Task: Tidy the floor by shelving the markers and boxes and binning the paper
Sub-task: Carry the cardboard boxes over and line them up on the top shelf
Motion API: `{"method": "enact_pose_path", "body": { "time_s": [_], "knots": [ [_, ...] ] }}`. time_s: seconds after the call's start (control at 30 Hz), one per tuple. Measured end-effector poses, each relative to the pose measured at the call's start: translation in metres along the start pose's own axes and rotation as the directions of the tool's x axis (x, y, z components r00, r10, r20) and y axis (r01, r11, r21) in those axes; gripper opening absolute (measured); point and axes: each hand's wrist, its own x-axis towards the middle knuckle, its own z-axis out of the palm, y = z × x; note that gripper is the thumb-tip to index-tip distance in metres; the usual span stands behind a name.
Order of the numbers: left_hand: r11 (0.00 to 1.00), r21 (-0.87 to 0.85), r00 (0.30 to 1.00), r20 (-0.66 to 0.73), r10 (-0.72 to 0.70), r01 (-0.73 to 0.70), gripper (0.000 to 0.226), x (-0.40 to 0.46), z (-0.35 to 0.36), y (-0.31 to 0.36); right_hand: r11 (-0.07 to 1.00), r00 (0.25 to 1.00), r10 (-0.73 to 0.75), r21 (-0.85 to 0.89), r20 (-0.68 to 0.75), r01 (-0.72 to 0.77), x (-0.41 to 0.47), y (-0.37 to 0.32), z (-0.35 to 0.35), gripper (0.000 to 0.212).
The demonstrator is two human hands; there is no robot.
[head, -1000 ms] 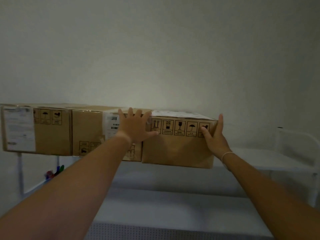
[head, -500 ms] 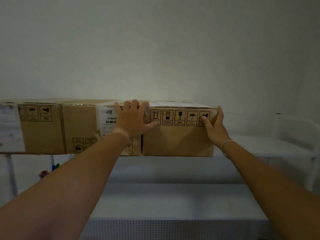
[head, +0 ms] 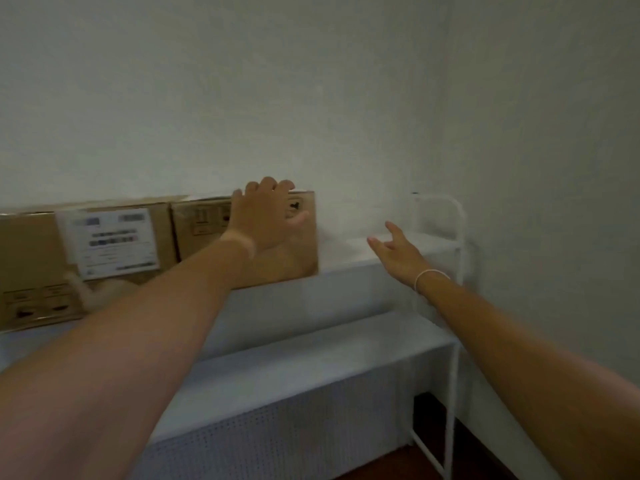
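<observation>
A brown cardboard box (head: 298, 258) with black handling symbols stands on the top shelf (head: 374, 251) of a white rack. My left hand (head: 265, 216) lies flat against its front face, fingers curled over the top edge. To its left a second cardboard box (head: 38, 258) with a white label stands tight against it. My right hand (head: 398, 249) hovers over the bare shelf to the right of the box, fingers spread, touching nothing. No markers or paper are in view.
The white metal rack has a rounded end rail (head: 457, 216) at the right and a lower shelf (head: 311, 362) with a perforated front panel. A pale wall rises behind. Dark floor (head: 433, 417) shows under the rack's right end.
My right hand has let go of the box's right corner and moved right over the bare shelf. My left hand has slid right across the box front. The view has swung right.
</observation>
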Motion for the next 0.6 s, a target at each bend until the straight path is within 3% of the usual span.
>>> {"method": "enact_pose_path", "body": {
  "time_s": [0.13,0.3,0.4,0.6],
  "knots": [
    [0.978,-0.176,0.988,0.084,0.132,-0.116,0.057,-0.018,0.041,0.083,0.987,0.990,0.115,-0.099,-0.081,-0.123,-0.044,0.057,-0.058,0.063],
    [0.909,-0.409,0.929,0.297,0.220,-0.084,0.057,-0.071,0.112,0.186,0.923,0.921,0.339,-0.121,-0.194,-0.365,-0.120,0.148,-0.124,0.060],
    [0.852,-0.522,0.832,0.452,0.321,-0.045,0.058,-0.116,0.158,0.251,0.858,0.835,0.487,-0.039,-0.257,-0.512,-0.180,0.216,-0.158,0.060],
    [0.817,-0.577,0.558,0.670,0.490,-0.024,0.058,-0.211,0.231,0.349,0.693,0.619,0.705,0.147,-0.346,-0.706,-0.289,0.343,-0.184,0.066]
  ]
}}
